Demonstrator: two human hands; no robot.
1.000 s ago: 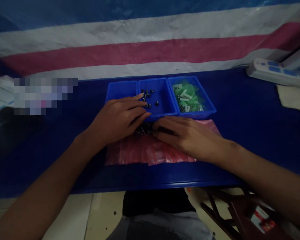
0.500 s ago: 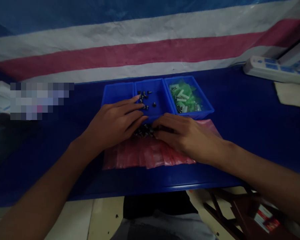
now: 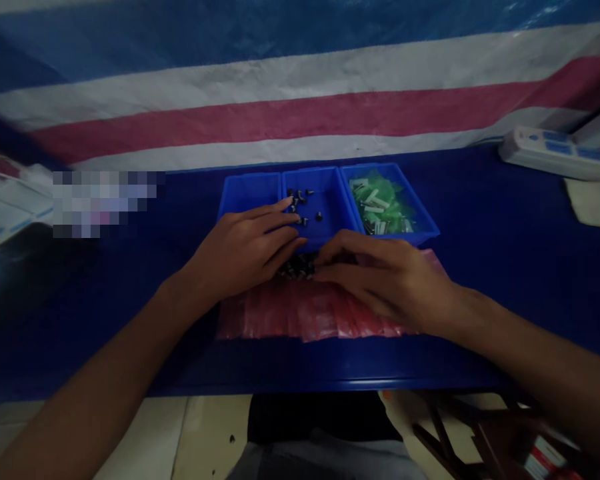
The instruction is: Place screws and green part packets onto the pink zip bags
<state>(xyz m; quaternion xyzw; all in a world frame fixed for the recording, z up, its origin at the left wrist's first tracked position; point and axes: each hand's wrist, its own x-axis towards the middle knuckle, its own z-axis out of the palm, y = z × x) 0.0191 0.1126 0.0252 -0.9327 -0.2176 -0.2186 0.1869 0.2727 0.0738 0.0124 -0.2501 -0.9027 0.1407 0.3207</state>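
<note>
My left hand (image 3: 253, 247) lies palm down with its fingers spread across the near left rim of the middle blue tray (image 3: 334, 223). Its longer fingertips reach the small black-headed screws (image 3: 319, 217) inside. Between my two hands, in front of the tray, a dense pile of the same kind of screws (image 3: 297, 267) rests on pink plastic bags (image 3: 305, 313). My right hand (image 3: 380, 270) is bent at the right of this pile, thumb and fingertips closing on screws at its edge. The fingers partly hide what they grip.
To the left is a blue tray (image 3: 253, 190); to the right, another tray (image 3: 423, 223) contains a green bag (image 3: 387, 190) and white pieces. A power strip (image 3: 555, 150) sits at the back right. Striped sheeting (image 3: 300, 120) hangs behind the blue table (image 3: 490, 247).
The whole view has shifted slightly, so the trays and hands appear further right and lower. My right hand's thumb and index finger have parted a little at the screw pile; my left hand keeps its place.
</note>
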